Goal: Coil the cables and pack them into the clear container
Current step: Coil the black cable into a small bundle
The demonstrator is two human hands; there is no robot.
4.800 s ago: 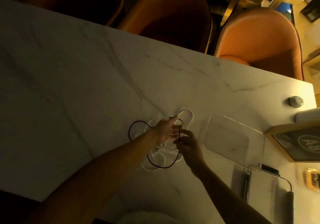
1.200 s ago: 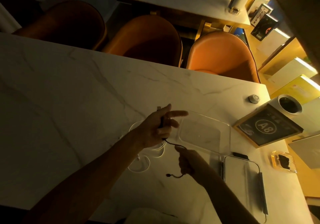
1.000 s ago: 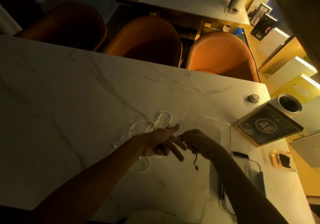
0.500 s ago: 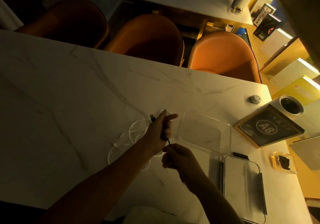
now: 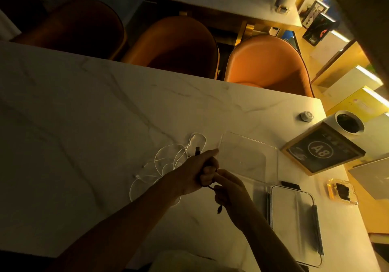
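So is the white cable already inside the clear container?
No, the white cable lies in loose loops on the table, left of the clear container, which holds nothing visible.

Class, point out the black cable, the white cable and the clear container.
black cable (image 5: 197, 151), head view, connector end above the left hand.
white cable (image 5: 163, 158), head view, loop on the table.
clear container (image 5: 271, 147), head view, far rim.

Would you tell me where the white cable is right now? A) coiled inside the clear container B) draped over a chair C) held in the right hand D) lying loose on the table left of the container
D: the white cable sprawls in loose loops on the marble table, left of the clear container.
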